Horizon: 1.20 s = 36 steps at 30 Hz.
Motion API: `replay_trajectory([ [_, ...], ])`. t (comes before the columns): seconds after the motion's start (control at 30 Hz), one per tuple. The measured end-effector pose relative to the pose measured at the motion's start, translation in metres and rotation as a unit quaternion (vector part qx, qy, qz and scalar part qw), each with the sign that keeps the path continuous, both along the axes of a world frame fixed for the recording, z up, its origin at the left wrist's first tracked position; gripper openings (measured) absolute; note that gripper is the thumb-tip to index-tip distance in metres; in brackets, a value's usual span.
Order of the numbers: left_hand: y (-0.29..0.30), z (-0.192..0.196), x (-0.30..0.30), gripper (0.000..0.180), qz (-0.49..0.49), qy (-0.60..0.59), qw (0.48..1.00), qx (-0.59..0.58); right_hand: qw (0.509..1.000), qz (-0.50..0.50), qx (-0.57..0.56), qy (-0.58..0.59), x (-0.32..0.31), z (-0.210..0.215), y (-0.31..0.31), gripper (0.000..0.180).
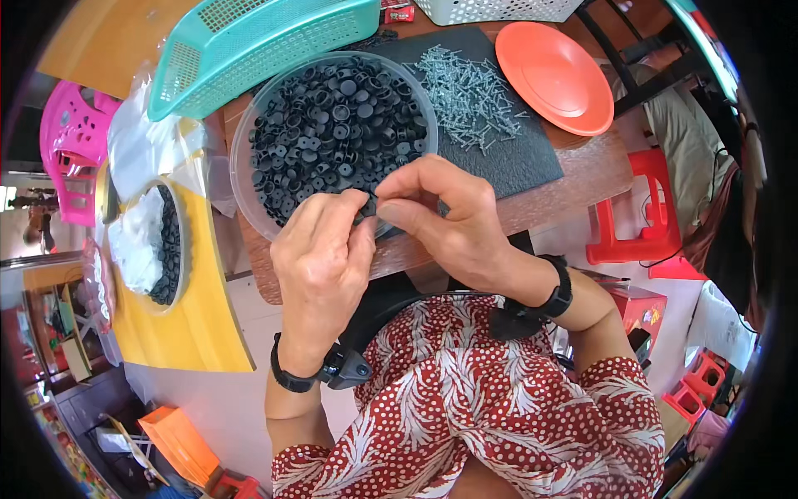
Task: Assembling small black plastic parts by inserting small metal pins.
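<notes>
Pinching a small black part [366, 209] at the near edge of the round tub [241, 179], the left hand [320, 249] is just beside the right hand [449, 220], whose thumb and forefinger curl inward (whether they grip anything, I cannot tell). Black pieces [341, 121] fill the tub; silvery screws [470, 96] lie on the dark mat [532, 165] to its right.
</notes>
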<state>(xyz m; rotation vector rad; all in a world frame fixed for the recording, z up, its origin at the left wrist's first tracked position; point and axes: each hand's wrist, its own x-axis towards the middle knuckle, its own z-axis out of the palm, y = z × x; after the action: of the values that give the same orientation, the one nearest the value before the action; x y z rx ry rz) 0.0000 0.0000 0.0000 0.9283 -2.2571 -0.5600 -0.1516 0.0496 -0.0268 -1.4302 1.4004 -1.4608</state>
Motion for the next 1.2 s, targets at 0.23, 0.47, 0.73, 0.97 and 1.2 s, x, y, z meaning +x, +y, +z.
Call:
replay_trajectory([
  [0.23, 0.003, -0.001, -0.001, 0.026, -0.027, 0.114, 0.988, 0.099, 0.987, -0.003, 0.063, -0.146, 0.002, 0.006, 0.002, 0.009],
  [0.47, 0.002, -0.018, 0.004, 0.023, -0.041, 0.336, 0.863, 0.377, 0.98, -0.017, 0.068, -0.184, 0.005, 0.008, 0.003, 0.01],
  [0.73, 0.003, -0.024, 0.001, 0.026, -0.044, 0.42, 0.773, 0.473, 0.996, -0.063, -0.05, -0.03, 0.007, 0.008, 0.004, 0.016],
  [0.97, 0.005, -0.022, -0.003, 0.027, -0.005, 0.417, 0.767, 0.488, 0.98, -0.11, -0.145, 0.087, 0.005, -0.004, -0.002, 0.022],
  [1.2, 0.004, -0.023, 0.004, 0.027, -0.024, 0.395, 0.803, 0.446, 0.949, -0.145, -0.177, 0.218, -0.02, -0.013, 0.003, 0.021],
])
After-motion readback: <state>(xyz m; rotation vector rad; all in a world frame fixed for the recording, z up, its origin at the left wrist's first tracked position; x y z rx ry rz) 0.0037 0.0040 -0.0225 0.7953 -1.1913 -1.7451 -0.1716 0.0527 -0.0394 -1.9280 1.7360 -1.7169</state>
